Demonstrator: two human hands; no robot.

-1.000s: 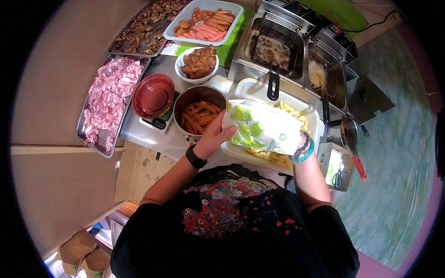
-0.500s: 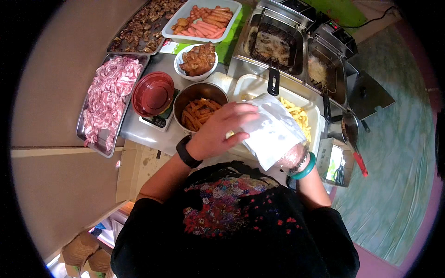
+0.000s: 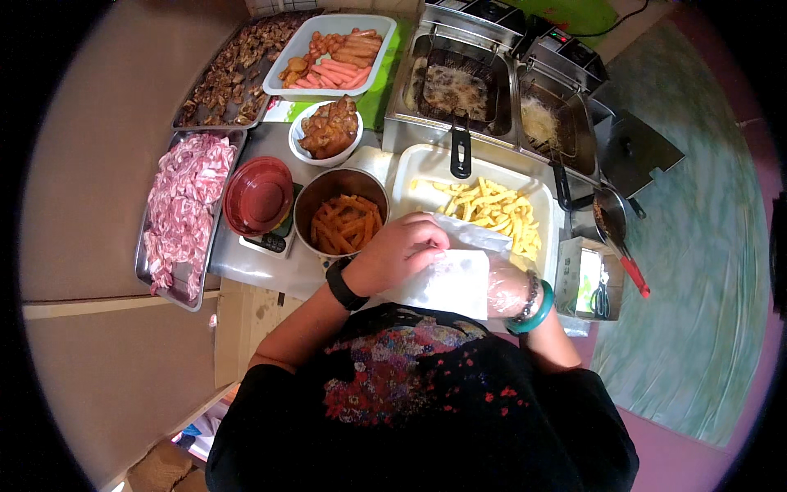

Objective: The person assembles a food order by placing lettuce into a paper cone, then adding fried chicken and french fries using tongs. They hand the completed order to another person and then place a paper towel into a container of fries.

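In front of my body is a white paper bag [image 3: 452,283], held low over the near edge of a white tray [image 3: 402,190] of pale fries [image 3: 494,207]. My left hand [image 3: 407,252], bare with a black wristband, pinches the bag's upper left edge between curled fingers and thumb. On the right, my right hand [image 3: 507,292] wears a clear plastic glove and grips the bag from its right side; its fingertips are hidden behind the paper. Just left of my left hand stands a steel pot [image 3: 305,201] with orange-brown fried strips [image 3: 343,223].
Beyond the tray, a fryer [image 3: 399,123] has two baskets in bubbling oil, one black handle [image 3: 461,154] overhanging the tray. A red-handled strainer [image 3: 631,275] lies right. Leftward are a red bowl [image 3: 258,197] on a scale [image 3: 270,243], raw meat [image 3: 187,201] and a sausage tub [image 3: 275,78].
The bag has come down and nearer to my body, uncovering more fries. My left hand has moved from open beside the bag to pinching its edge.
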